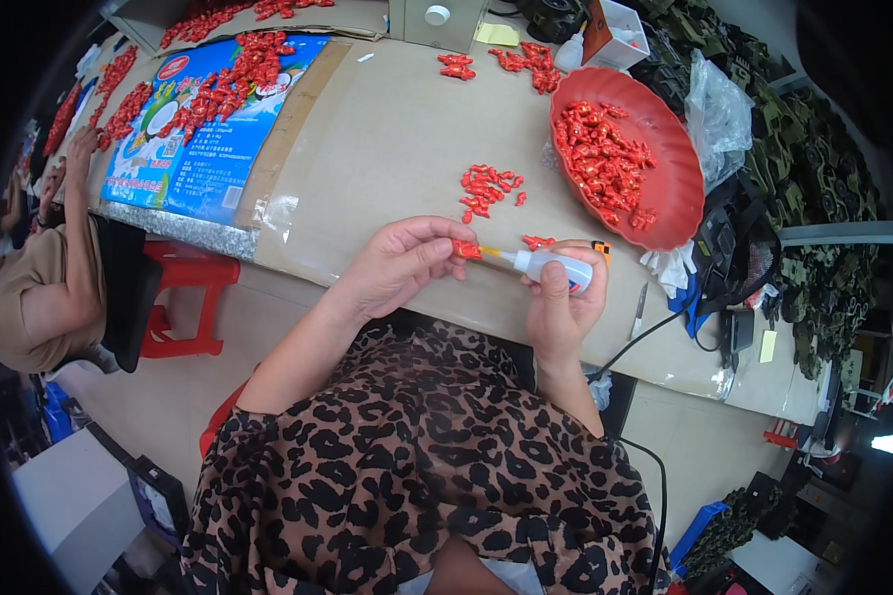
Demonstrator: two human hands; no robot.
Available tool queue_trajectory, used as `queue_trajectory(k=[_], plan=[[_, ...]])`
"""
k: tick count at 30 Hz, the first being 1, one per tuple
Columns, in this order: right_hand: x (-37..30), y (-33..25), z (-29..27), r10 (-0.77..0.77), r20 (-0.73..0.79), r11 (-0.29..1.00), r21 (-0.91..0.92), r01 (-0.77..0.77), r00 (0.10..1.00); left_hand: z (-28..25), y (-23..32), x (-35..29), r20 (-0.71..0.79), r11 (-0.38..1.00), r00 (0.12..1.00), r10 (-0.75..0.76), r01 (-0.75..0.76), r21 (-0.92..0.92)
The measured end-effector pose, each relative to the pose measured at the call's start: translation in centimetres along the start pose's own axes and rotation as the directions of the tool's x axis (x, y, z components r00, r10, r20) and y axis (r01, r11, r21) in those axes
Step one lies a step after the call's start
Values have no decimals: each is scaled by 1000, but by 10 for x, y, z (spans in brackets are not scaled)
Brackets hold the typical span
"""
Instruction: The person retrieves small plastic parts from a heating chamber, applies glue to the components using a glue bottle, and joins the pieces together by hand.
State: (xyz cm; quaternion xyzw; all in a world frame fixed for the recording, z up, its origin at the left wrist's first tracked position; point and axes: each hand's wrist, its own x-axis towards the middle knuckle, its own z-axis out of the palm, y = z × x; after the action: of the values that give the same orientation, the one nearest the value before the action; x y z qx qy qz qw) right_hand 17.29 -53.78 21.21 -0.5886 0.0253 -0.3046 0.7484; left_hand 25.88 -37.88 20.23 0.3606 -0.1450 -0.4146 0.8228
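Between its thumb and fingers my left hand (399,260) pinches a small red figurine (465,250) with yellow marks. Wrapped in my right hand (569,312) is a white squeeze bottle (556,269), lying nearly level. Its thin yellowish nozzle (493,254) points left and reaches the figurine; whether it touches cannot be made out. Just behind the bottle lies another red piece (537,241) on the table. A loose group of small red parts (486,188) lies beyond my hands.
A red scalloped basin (687,198) of red figurines stands at the right. More figurines (238,84) cover a blue printed sheet (203,174) at the left. A knife (640,309) and black cable (630,345) lie near the right edge. Another person (50,288) sits at far left.
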Motion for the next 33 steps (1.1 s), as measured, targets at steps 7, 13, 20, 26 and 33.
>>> queue_trajectory(k=[7, 13, 20, 26, 33], plan=[[-4, 0, 3, 167, -111, 965, 222, -140, 980, 2, -4, 3, -53, 994, 992, 111, -111, 4], [-6, 6, 3, 175, -99, 970, 185, -155, 980, 5, -3, 3, -87, 993, 989, 120, -119, 22], [-7, 7, 3, 164, -100, 977, 154, -148, 981, 6, -2, 3, -101, 994, 989, 109, -108, 18], [-8, 5, 3, 172, -86, 977, 143, -159, 981, 6, -3, 3, -110, 994, 988, 112, -113, -3], [-9, 5, 6, 145, -86, 985, 111, -135, 986, 5, -3, 3, -103, 994, 988, 111, -111, 4]])
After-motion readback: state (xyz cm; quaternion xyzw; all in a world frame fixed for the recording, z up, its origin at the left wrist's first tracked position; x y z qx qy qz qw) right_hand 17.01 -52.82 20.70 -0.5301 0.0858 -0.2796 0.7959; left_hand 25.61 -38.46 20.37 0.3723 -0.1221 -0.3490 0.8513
